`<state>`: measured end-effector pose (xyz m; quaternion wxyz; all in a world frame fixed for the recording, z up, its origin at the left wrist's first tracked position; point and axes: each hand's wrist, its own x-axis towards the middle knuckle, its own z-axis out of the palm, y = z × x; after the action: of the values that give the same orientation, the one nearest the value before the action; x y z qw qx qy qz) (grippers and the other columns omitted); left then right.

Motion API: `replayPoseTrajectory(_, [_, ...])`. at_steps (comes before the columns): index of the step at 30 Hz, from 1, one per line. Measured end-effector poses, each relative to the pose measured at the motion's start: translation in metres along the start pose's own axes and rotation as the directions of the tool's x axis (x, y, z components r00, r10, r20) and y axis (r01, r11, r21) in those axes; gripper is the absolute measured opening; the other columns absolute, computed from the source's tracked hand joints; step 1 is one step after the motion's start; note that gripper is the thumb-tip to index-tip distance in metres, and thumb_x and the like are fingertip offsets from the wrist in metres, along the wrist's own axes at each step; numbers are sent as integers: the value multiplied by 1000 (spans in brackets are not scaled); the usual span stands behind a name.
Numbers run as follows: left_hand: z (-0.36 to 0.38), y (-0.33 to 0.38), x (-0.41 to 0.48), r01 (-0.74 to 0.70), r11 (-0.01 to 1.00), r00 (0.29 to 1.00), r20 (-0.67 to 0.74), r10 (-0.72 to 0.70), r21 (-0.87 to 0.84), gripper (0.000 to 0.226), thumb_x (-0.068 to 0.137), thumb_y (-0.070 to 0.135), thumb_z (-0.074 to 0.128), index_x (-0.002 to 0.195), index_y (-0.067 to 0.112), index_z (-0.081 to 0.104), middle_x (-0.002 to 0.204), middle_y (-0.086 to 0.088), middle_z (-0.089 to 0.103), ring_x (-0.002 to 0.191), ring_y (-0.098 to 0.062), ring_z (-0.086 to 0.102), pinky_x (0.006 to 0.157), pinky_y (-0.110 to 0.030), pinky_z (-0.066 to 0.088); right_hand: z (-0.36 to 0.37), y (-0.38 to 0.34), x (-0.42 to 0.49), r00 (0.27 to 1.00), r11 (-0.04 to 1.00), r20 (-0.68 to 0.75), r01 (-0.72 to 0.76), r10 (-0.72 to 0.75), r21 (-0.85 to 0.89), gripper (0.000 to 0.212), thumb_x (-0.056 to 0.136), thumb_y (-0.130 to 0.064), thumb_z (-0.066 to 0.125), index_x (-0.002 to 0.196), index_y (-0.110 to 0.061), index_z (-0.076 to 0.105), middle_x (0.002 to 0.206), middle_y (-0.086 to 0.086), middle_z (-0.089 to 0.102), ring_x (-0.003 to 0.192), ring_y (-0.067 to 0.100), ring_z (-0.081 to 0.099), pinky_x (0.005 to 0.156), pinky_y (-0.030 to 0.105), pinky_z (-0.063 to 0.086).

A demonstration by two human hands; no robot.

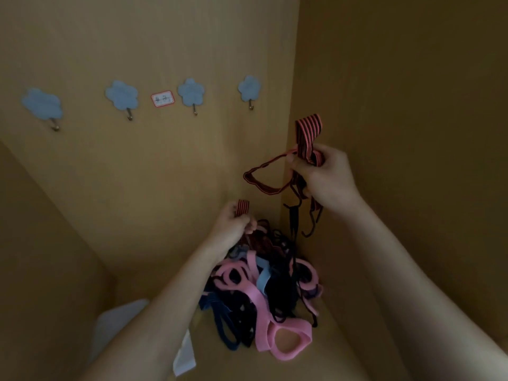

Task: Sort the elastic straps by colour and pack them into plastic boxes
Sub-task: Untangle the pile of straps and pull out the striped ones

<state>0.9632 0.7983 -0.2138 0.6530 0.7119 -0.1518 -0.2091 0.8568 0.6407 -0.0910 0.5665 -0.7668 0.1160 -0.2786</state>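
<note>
The right hand (324, 174), upper right, grips striped straps (308, 130); the left hand (233, 222) pinches another above the pile (261, 287). Pull slowly, shaking tangles loose.

Label (162, 99) writing illegible, striped strap (243, 207) end inside left grip (233, 221)

left arm: bare, reaches forward from the bottom | left hand (233, 222): low, back facing up, fingers curled round a striped strap end (243, 207) | right arm: bare, reaches up from bottom right | right hand (325, 176): higher than the left, fingers curled round a striped bunch (308, 132) | hands: apart
</note>
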Motion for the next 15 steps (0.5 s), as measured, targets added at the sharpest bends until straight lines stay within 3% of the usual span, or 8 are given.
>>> replayPoseTrajectory(2, [1,20,-9,-20,992,994,101,33,-122,13,98,-2,53,102,9,56,71,-4,61,64,-15,54,60,-25,46,4,8,-1,999,998,22,-50,49,47,15,97,-23,67,102,-9,67,77,7,67,55,16,52,46,28,43])
replayPoseTrajectory(4, [9,25,-19,-32,992,984,168,52,-119,8,93,7,67,95,13,61,74,-1,61,66,-13,54,61,-26,46,7,14,-3,996,993,28,-83,81,88,17,96,-25,67,102,-9,68,81,14,66,54,15,50,45,27,42])
replayPoseTrajectory(7, [35,17,-32,-99,995,992,71,100,-15,23,79,15,84,94,17,67,81,1,67,76,-14,64,76,-35,56,9,18,-6,993,975,37,-118,114,186,16,96,-21,67,100,-6,68,78,11,67,49,8,51,44,27,39])
replayPoseTrajectory(11, [62,4,-34,-169,985,986,0,169,-24,33,70,21,89,93,11,69,93,-7,75,91,-27,72,88,-51,58,12,25,-10,988,958,30,-153,150,240,19,96,-20,67,103,-2,67,78,11,67,51,9,53,45,26,38])
replayPoseTrajectory(13, [67,0,-33,-204,978,977,-51,207,52,32,71,27,85,95,13,69,93,-5,75,92,-25,71,88,-51,58,13,28,-13,988,958,15,-152,153,242,20,96,-20,68,104,-1,67,78,11,68,52,10,54,45,25,39])
replayPoseTrajectory(15, [68,-2,-33,-211,973,972,-82,219,96,24,78,17,82,97,14,69,93,-2,74,90,-19,71,87,-47,59,12,31,-16,990,965,-6,-135,140,224,19,96,-20,68,104,-2,67,78,13,68,53,11,53,44,26,39])
